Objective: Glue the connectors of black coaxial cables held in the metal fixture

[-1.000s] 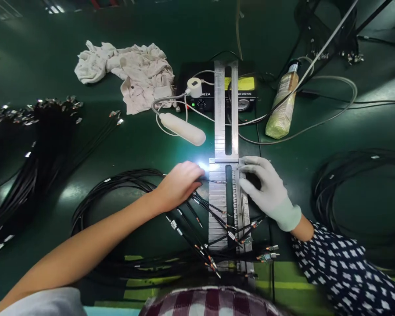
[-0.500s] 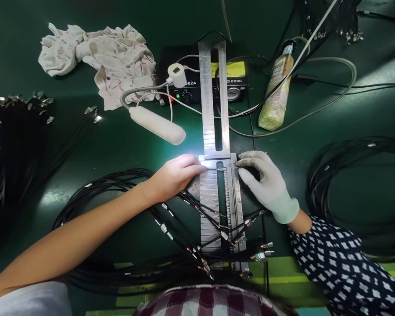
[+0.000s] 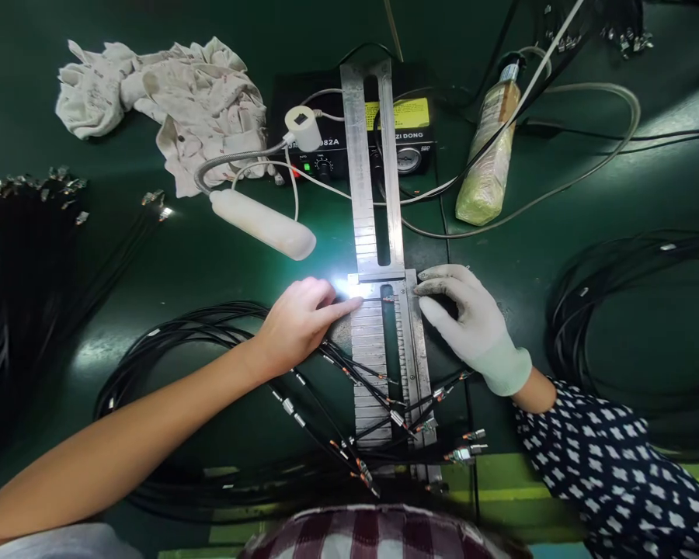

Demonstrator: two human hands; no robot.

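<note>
Tabletop (image 3: pixel 192 264) is crossed by a slotted metal fixture (image 3: pixel 370 334). Its edge is met now by the gloved right hand (image 3: pixel 471 326), half-open; whether the left hand (image 3: pixel 297 322) grips can't be told. Under its index fingertip a black cable (image 3: pixel 373 299) is laid crosswise: probably light, springy, best pinched by the sheath, fragile-looking tip (image 3: pixel 391 298) spared.

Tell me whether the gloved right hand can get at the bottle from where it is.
Probably yes: the bottle is beyond the gloved right hand, with seemingly just a thin pale hose curving between them, though cables crossing in front of the bottle might snag.
</note>
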